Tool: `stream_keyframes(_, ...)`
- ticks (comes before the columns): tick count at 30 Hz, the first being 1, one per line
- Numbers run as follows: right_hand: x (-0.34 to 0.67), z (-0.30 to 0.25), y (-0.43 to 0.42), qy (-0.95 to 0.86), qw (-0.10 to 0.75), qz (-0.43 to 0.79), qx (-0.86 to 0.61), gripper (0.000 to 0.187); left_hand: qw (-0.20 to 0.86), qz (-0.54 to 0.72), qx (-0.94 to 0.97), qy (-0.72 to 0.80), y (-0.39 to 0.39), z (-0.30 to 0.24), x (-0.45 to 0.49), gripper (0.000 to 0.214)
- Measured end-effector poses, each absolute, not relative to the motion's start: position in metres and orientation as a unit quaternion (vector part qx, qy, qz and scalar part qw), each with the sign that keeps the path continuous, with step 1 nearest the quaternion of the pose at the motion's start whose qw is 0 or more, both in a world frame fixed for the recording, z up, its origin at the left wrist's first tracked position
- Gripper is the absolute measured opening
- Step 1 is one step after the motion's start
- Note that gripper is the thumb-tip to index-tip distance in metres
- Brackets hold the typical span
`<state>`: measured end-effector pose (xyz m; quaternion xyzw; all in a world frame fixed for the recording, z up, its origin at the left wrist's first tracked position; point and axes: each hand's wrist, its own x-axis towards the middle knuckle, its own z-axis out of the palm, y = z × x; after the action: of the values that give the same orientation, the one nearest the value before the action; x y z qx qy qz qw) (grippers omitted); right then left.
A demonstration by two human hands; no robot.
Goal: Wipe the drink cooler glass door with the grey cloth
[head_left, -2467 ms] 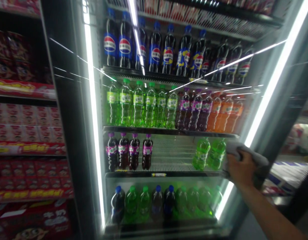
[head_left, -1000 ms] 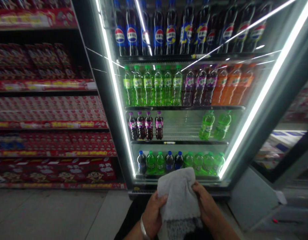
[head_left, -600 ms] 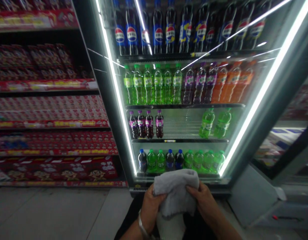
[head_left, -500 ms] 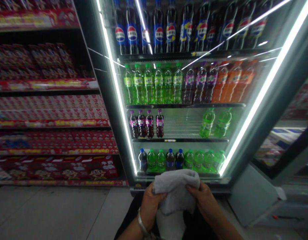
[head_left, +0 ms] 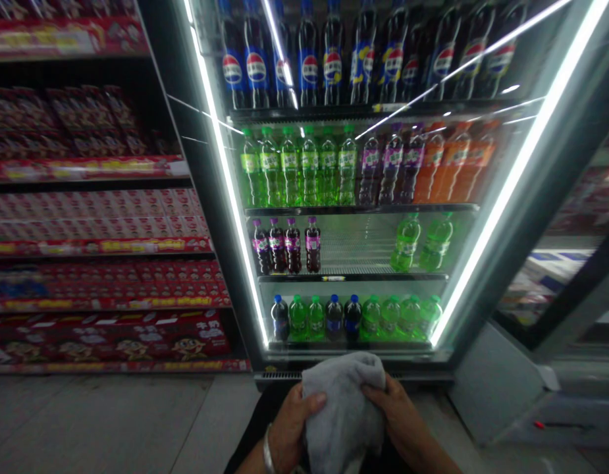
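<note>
Grey towel (head_left: 344,415) bunched between left hand (head_left: 297,428) and right hand (head_left: 396,415), both clamped on, close together. Folding, by the look; next, a neat flat fold. Just ahead, glass-door drinks fridge (head_left: 190,164) with soda bottles (head_left: 309,161).

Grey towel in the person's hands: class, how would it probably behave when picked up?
The grey towel is probably floppy, since it bunches and droops between the left hand and right hand. Its thick, soft-looking folds suggest it is light for its size, and unlikely to break.
</note>
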<state>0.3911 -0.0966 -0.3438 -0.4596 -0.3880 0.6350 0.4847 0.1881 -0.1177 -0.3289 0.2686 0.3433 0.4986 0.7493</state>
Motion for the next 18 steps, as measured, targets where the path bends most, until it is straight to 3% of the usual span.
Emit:
stream_keyframes(7, 0.390, -0.350, -0.102, -0.382, 0.478, 0.657, -0.440, 0.057, 0.696, 0.527, 0.310, 0.377, -0.112, -0.336, 0.187, 0.050)
stream_keyframes(18, 0.390, -0.340, -0.098, -0.435, 0.459, 0.559, -0.535, 0.067, 0.668, 0.522, 0.350, 0.399, -0.111, -0.345, 0.187, 0.045)
